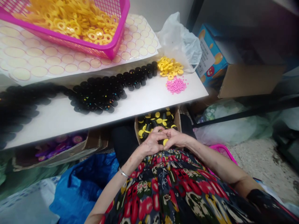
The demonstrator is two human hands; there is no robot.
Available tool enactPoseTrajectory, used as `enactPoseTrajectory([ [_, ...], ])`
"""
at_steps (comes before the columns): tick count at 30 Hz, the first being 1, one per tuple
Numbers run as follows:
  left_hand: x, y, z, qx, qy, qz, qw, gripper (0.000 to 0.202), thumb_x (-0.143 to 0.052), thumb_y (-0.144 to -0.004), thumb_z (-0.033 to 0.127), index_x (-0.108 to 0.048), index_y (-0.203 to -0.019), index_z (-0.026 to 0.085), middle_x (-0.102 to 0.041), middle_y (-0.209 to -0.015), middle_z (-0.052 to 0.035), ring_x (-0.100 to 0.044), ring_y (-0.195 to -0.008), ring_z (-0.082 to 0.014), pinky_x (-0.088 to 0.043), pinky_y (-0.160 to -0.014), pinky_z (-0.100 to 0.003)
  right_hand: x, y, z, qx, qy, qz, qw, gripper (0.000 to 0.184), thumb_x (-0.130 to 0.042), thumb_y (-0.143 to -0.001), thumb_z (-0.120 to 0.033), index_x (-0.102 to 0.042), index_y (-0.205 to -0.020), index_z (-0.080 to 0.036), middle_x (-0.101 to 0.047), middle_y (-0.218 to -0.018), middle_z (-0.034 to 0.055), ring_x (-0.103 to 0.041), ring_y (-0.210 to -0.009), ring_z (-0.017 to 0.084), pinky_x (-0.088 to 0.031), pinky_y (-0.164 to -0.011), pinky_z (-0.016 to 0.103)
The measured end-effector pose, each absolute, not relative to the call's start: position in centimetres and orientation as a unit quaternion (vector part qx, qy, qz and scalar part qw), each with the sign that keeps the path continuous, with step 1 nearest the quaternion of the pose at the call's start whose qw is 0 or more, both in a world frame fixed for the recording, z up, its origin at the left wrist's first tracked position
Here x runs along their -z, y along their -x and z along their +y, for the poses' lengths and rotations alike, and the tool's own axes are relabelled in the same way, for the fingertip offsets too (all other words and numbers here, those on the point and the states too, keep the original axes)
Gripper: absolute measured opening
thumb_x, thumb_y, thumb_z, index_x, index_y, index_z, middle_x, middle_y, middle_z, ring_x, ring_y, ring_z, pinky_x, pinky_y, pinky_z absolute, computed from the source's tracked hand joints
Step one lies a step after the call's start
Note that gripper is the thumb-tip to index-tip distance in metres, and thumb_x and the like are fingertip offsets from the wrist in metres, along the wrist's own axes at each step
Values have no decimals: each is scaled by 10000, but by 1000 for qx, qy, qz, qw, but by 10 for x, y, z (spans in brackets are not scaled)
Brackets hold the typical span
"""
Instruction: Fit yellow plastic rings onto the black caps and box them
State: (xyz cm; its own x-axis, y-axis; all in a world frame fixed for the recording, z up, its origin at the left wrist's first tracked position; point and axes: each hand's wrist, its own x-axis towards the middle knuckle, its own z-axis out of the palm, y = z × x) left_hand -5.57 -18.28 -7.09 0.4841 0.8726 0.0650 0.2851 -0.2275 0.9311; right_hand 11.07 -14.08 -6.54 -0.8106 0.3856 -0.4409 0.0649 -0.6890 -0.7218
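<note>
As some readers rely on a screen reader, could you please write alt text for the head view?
A person's left hand and right hand hold a yellow-ended piece at the near end of a box of black and yellow parts. Beyond, a white table holds black pieces, a yellow heap, a pink heap and a pink basket of yellow rings.

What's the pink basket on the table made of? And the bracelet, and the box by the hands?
The pink basket looks like plastic: smooth, slightly shiny rim, mesh walls. The bracelet is probably metal, silvery and shiny, though small here. The box seems cardboard: dull, brownish walls.
</note>
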Motion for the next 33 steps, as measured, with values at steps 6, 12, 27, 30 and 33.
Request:
enactPoseTrajectory([
  [6,58,56,-190,-276,-764,407,418,141,-688,-647,168,-667,-781,207,-667,-829,-23,-433,-1149,-252,-179,-1088,-471,59,-111,-148,-868,281,-398,99,340,-785,-468,-131,-655,-782,-110,-568,-672,-46,-491,-588,65,-381,-544,179],
  [12,57,49,-188,-316,-768,398,389,86,-655,-677,136,-657,-744,190,-652,-736,-26,-528,-1001,-221,-252,-1063,-461,64,-114,-150,-820,312,-463,129,320,-765,-506,-183,-646,-794,-112,-567,-687,-38,-500,-616,95,-393,-563,209],
  [27,15,129,-55,-346,-614,703,-98,147,-557,-763,232,-663,-850,179,-606,-1069,-118,-479,-1007,-278,-405,-856,-432,60,-128,-106,-231,399,-864,200,494,-661,-749,-352,-507,-1155,-116,-594,-1020,124,-531,-959,246,-460,-829,377],
  [30,6,122,-25,-247,-618,735,-129,203,-558,-759,260,-640,-924,175,-483,-1276,-141,-362,-1177,-345,-347,-906,-481,68,-128,-105,-148,385,-897,161,428,-654,-754,-357,-554,-1090,-113,-604,-969,127,-515,-927,269,-460,-790,410],
  [33,3,117,-3,-171,-646,732,-132,217,-542,-763,259,-624,-937,160,-449,-1294,-165,-296,-1239,-374,-313,-921,-511,77,-126,-106,-98,392,-906,122,457,-688,-724,-309,-552,-1117,-120,-601,-1003,130,-510,-930,274,-457,-797,419],
])
